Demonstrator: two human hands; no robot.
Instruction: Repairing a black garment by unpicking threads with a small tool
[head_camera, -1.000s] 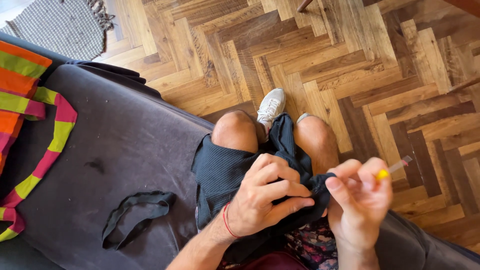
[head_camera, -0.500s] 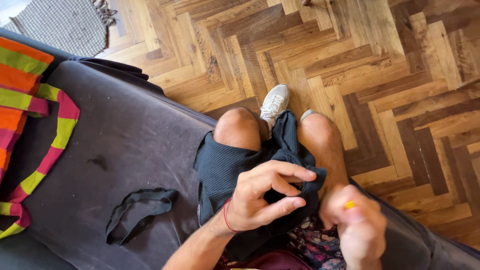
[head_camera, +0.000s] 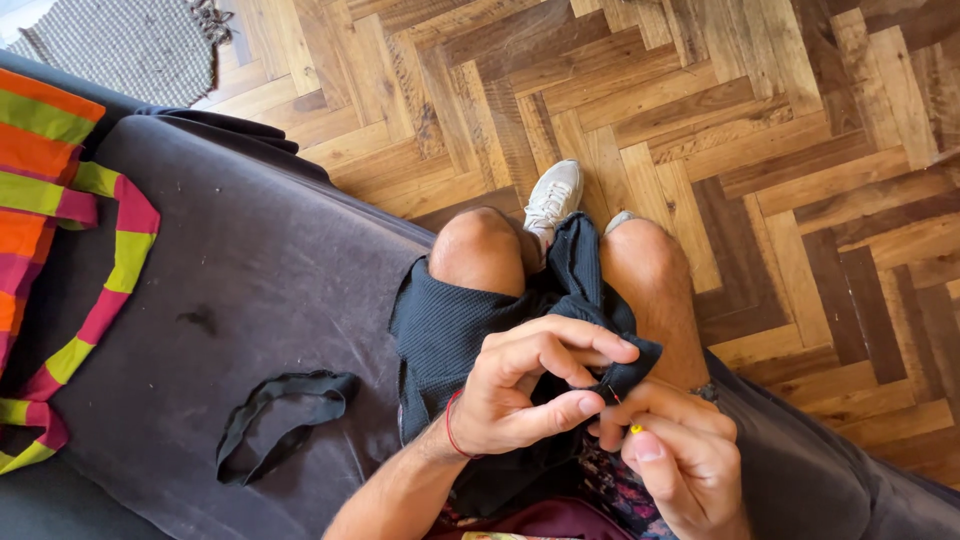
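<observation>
Fabric is the centre of the work: a dark garment (head_camera: 470, 330) is spread over the lap and draped between the two bare knees, so that its weight is borne by the thighs and only a small part has to be lifted. One edge of it is gathered into a fold at the middle of the picture, and that fold is pinched by the left hand (head_camera: 530, 385) between thumb and curled fingers, held taut and raised just enough for the spot to be reached. Touching that pinched edge from below is the right hand (head_camera: 680, 455), its fingers closed on a small pin or needle with a yellow head (head_camera: 636, 429); a thin shaft is seen at the cloth, though whether it has entered the weave cannot be told. The two hands are kept close together, fingertip to fingertip, presumably so that the fine tool is steadied against the cloth.

A red band (head_camera: 450, 425) is worn on the left wrist. Beside the lap, on the dark sofa seat (head_camera: 250, 270), a loose black strip of cloth (head_camera: 275, 420) is laid in a loop, apart from the hands. Further left a striped bag (head_camera: 50, 200) in orange, green and pink rests on the cushion. Beyond the knees a white shoe (head_camera: 555, 195) is planted on the herringbone wood floor (head_camera: 760, 120), with a grey rug (head_camera: 120, 45) at the far corner.
</observation>
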